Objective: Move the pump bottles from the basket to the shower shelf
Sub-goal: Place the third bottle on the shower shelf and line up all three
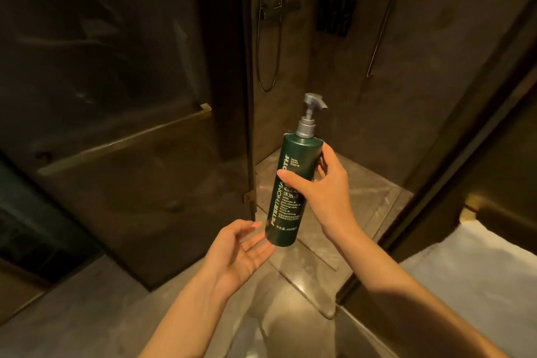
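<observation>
The right hand (325, 192) has its thumb laid across the front of the bottle (293, 183) and its fingers wrapped round the far side, gripping the upper half of the green body, so the thing is held in the air at the shower doorway, near upright and leaning a little, pump (312, 113) on top. That is a one-handed, fairly high grip on a smooth cylinder, and I'd judge the weight below the fingers could make it swing or slide down if the grip loosens. The left hand (244, 247) lies open, palm up, fingers spread just beside the bottle's base (touching it or not, I cannot tell), holding nothing; it looks ready to catch, but if it drops away too soon there is only stone floor (328, 212) beneath, and a fall there would likely crack the pump or the plastic. Further out, the glass door (116, 125) stands close on the left with its brass handle (125, 139), and a careless swing of the elbow or bottle could knock it. Deeper in, a dark rack (335, 17) hangs on the far wall, probably the shelf, with dark shapes in it that are too dim to make out. Reaching it means stepping onto shower tiles, which may be slick. The basket is out of sight.
</observation>
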{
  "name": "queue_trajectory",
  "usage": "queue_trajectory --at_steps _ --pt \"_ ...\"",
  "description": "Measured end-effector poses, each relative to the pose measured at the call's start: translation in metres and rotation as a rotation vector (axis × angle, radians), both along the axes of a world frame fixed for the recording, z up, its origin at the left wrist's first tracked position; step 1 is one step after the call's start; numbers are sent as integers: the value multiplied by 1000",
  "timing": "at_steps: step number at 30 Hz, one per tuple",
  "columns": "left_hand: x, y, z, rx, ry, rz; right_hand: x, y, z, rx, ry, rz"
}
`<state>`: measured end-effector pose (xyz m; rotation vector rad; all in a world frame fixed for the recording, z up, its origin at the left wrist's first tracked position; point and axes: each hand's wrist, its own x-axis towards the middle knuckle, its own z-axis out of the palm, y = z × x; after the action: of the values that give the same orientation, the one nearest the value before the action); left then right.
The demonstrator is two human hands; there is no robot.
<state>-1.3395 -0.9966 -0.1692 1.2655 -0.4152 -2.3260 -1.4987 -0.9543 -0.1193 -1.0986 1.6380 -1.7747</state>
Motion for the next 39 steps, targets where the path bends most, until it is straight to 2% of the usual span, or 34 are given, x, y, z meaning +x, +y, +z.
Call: queue_trajectory --at_steps 7,9,20,25,29,39 --pt "-85 -148 -1 -6 173 -165 -81 -127 7 24 13 -90" --pt "-112 -186 -3 -45 166 -187 -105 -157 11 8 18 -129" --pt "-283 -345 -8 38 90 -150 -263 -316 1 -6 47 -267" --pt "-369 -411 21 13 77 -91 -349 -388 20 -50 57 -239" --pt "-427 -460 51 -27 142 -22 -414 -448 51 -85 101 -182" --pt "-504 -579 70 -116 152 128 -500 -590 72 -141 158 -20"
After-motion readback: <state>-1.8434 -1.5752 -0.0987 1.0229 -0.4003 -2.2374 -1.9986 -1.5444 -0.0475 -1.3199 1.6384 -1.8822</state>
